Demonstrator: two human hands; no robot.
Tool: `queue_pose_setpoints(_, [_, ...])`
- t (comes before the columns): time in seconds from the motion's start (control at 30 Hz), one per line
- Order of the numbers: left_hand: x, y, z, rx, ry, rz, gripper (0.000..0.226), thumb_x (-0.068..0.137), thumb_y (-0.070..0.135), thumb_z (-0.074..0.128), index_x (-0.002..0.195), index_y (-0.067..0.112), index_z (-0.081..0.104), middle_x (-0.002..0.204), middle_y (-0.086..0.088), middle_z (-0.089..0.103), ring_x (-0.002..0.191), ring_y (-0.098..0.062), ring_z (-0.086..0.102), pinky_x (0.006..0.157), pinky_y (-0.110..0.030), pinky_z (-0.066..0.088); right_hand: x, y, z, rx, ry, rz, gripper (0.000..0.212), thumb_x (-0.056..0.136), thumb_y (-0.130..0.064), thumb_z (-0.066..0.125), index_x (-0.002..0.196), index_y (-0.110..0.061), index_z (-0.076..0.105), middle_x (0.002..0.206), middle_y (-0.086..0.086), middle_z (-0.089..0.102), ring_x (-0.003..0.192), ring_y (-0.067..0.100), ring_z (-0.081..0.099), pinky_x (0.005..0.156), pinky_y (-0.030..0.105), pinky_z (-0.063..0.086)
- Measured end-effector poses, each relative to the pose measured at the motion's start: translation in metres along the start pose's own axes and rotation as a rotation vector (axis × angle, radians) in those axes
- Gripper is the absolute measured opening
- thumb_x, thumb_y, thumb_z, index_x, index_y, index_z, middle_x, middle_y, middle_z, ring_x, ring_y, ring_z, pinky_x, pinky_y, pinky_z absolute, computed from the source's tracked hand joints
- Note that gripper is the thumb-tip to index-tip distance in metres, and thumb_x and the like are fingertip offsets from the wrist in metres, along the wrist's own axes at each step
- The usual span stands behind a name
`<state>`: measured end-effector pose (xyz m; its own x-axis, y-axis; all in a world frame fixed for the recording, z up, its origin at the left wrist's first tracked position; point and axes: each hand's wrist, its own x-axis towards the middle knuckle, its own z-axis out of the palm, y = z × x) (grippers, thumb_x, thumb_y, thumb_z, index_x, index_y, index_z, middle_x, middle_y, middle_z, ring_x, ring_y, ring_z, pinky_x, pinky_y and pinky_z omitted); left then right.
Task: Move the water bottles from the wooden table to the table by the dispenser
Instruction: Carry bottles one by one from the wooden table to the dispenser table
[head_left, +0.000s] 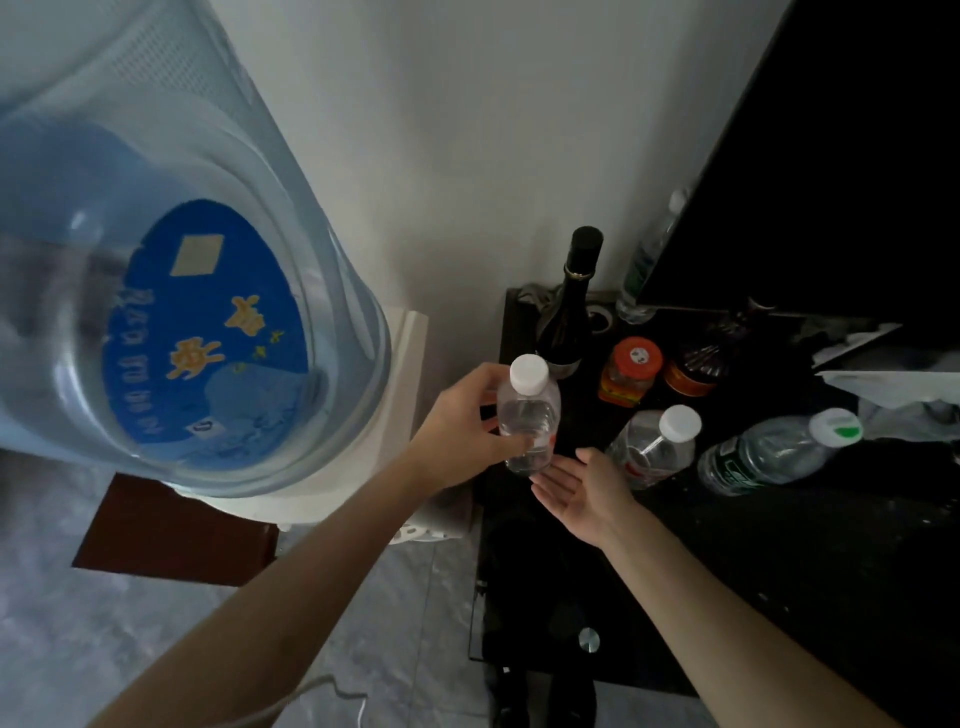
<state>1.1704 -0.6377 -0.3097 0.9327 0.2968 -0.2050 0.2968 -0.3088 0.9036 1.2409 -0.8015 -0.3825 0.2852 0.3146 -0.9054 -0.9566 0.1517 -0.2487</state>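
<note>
Head view, looking down on a dark desk (779, 545) beside a white water dispenser (410, 332) that carries a large blue jug (171, 291). The left hand (462, 421) is closed around a small clear water bottle with a white cap (529, 415), thumb on the near side and fingers on the far side of its body; the bottle stands upright at the desk's left edge, and whether its base touches the surface cannot be told. The right hand (582, 488) is open and holds nothing, palm up and fingers spread, just below and to the right of that bottle's base.

Just right of the right hand, a second clear bottle with a white cap (657, 447) stands on the desk. Further right stands a third bottle with a green label (769, 457) and a green-and-white cap. Beyond the left hand stands a dark glass wine bottle (569, 312), upright. Right of it are an orange-lidded jar (631, 371) and a dark jar (696, 369), side by side. A further clear bottle (649, 260) stands at the rear, partly hidden by a large black panel (831, 156) at upper right. Crumpled white material (893, 384) lies at the far right edge.
</note>
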Motion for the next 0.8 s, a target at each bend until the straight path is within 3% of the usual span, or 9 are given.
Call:
queue_pose_setpoints(0.2, [0.007,-0.015,0.015,0.048,-0.028,0.008,0.062,0.077,0.012,0.086,0.128,0.028,0.053,0.12,0.016,0.065,0.114,0.005,0.062,0.093,-0.014,0.053,0.02,0.005,-0.009,0.004,0.066,-0.019,0.047,0.106,-0.029,0.034,0.134,0.004,0.051,0.14,0.022,0.054,0.133,0.033,0.049,0.103,0.042,0.042])
queue_pose_setpoints(0.33, [0.007,-0.018,0.026,0.075,-0.053,0.026,0.066,0.076,0.016,0.088,0.132,0.019,0.053,0.126,0.007,0.064,0.12,-0.007,0.062,0.101,-0.029,0.055,0.022,0.008,-0.013,0.015,0.084,-0.038,0.044,0.105,-0.027,0.036,0.132,0.003,0.052,0.14,0.022,0.054,0.134,0.032,0.048,0.107,0.044,0.04])
queue_pose_setpoints(0.5, [0.007,-0.022,0.033,0.11,-0.033,0.048,0.07,0.073,0.019,0.091,0.132,0.017,0.053,0.126,0.005,0.065,0.119,-0.011,0.063,0.101,-0.037,0.056,0.022,0.005,-0.015,0.018,0.092,-0.048,0.043,0.104,-0.024,0.039,0.134,0.004,0.05,0.14,0.022,0.052,0.135,0.032,0.047,0.111,0.046,0.038])
queue_pose_setpoints(0.67, [0.009,-0.026,0.039,0.144,-0.041,0.046,0.069,0.07,0.028,0.085,0.129,0.015,0.054,0.122,0.005,0.064,0.116,-0.009,0.063,0.098,-0.035,0.057,0.024,0.006,-0.021,0.014,0.085,-0.051,0.041,0.104,-0.024,0.04,0.128,0.006,0.054,0.136,0.024,0.054,0.131,0.033,0.05,0.099,0.043,0.044])
queue_pose_setpoints(0.8, [0.009,-0.029,0.043,0.139,-0.043,-0.001,0.067,0.077,0.014,0.084,0.136,0.019,0.051,0.129,0.008,0.061,0.122,-0.008,0.059,0.107,-0.036,0.052,0.013,0.007,-0.024,-0.001,0.069,-0.036,0.036,0.103,-0.022,0.041,0.121,0.005,0.057,0.131,0.024,0.057,0.127,0.034,0.053,0.097,0.043,0.044])
